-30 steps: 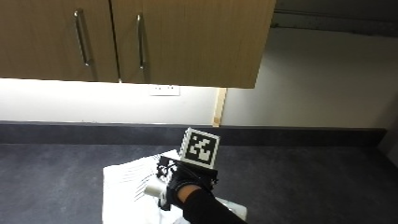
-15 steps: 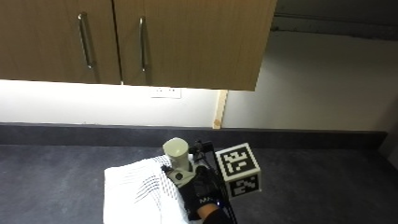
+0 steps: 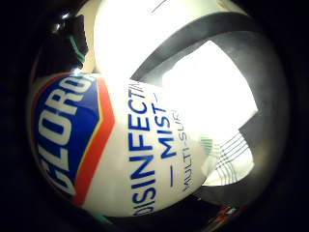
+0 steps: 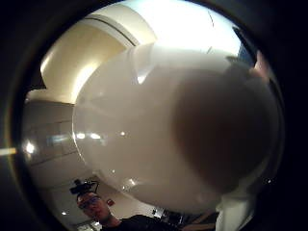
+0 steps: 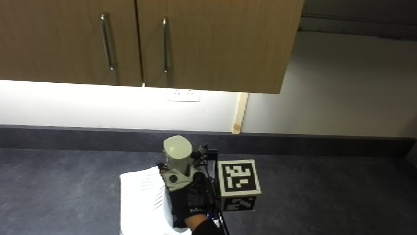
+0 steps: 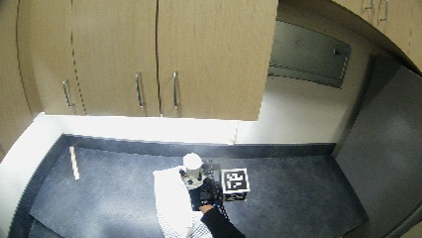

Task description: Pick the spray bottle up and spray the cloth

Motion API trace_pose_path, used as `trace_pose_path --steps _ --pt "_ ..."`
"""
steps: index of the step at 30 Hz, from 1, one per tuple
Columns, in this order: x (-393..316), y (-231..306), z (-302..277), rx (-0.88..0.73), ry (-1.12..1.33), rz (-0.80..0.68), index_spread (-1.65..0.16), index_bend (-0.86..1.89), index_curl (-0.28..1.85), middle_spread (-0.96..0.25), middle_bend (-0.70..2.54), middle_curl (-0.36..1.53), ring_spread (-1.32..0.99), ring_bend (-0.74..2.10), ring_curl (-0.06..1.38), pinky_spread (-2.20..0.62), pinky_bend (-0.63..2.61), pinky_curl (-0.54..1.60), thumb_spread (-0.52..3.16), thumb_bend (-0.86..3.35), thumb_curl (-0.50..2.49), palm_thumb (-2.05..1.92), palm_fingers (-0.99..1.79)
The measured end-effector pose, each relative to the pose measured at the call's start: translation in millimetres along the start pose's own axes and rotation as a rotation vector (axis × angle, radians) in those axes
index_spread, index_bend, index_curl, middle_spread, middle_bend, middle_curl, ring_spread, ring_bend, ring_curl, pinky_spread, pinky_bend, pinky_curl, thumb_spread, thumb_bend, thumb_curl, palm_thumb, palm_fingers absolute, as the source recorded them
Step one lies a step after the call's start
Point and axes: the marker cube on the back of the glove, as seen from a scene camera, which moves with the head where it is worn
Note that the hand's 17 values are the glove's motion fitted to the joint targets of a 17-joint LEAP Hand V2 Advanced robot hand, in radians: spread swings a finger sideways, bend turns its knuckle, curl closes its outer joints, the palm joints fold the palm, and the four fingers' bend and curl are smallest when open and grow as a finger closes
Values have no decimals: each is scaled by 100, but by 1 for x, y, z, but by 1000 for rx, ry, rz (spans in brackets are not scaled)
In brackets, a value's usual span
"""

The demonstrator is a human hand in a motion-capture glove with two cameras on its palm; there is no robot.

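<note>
Over dark counter (image 5: 78,196): spray bottle (image 5: 178,156) gripped upright by gloved right hand (image 5: 193,200).
Beside white cloth (image 5: 145,200); fingers curled round bottle.

The spray bottle (image 5: 178,155) is glossy white plastic with a smooth printed label. The cloth (image 5: 145,201) looks soft and woven. The countertop (image 5: 58,186) is dark and matt, the cabinets (image 5: 150,41) are wood with metal handles.

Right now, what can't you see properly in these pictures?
- Outside view: the hand covers the spray bottle body, so its label is hidden.
- Outside view: the cloth runs off the bottom edge.
- Thumb side palm view: the bottle fills the picture, so the cloth is hidden.
- No view shows which way the nozzle points.
</note>
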Motion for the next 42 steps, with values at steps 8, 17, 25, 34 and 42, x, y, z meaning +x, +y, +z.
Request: trace_pose_path --steps 8,17,25,34,42 --pt "-19 -7 56 -56 -68 -42 -16 15 50 1 30 60 -4 33 53 5 19 44 57 -2 67 118 98" --pt "-33 -10 85 -112 -122 -63 -16 15 50 1 30 60 -4 32 53 5 19 44 58 -2 67 118 97" --pt "29 -4 63 -55 -109 11 -17 15 50 1 30 60 -5 32 54 4 19 44 58 -2 67 118 97" --pt "102 21 41 3 -35 82 -17 16 50 1 29 60 -7 31 54 4 19 44 58 -2 66 118 97" --pt "119 33 40 -11 -10 94 -17 16 51 1 29 60 -7 31 54 4 19 44 59 -2 66 118 96"
